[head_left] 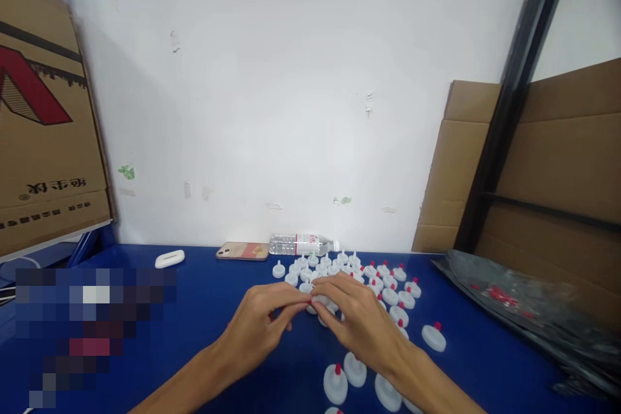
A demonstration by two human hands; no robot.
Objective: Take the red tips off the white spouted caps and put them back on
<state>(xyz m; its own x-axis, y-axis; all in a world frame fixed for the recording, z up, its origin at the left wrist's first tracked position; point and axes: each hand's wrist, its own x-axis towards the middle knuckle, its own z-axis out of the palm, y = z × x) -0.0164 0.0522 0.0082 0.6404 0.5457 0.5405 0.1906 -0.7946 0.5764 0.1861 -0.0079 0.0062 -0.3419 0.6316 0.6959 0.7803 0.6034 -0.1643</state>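
My left hand (257, 330) and my right hand (359, 317) meet over the blue table (204, 323), fingertips pinched together on a small white cap (320, 301). Around and behind them stand several white caps with red tips (388, 284), mostly in rows to the right. More of these caps (336, 383) lie nearer me, below my right wrist. One cap (433, 337) sits apart at the right.
A clear water bottle (303, 244) lies on its side at the wall, with a phone (242, 251) and a white earbud case (169, 259) to its left. Cardboard boxes (46, 129) flank both sides. A dark plastic bag (528, 310) lies at the right.
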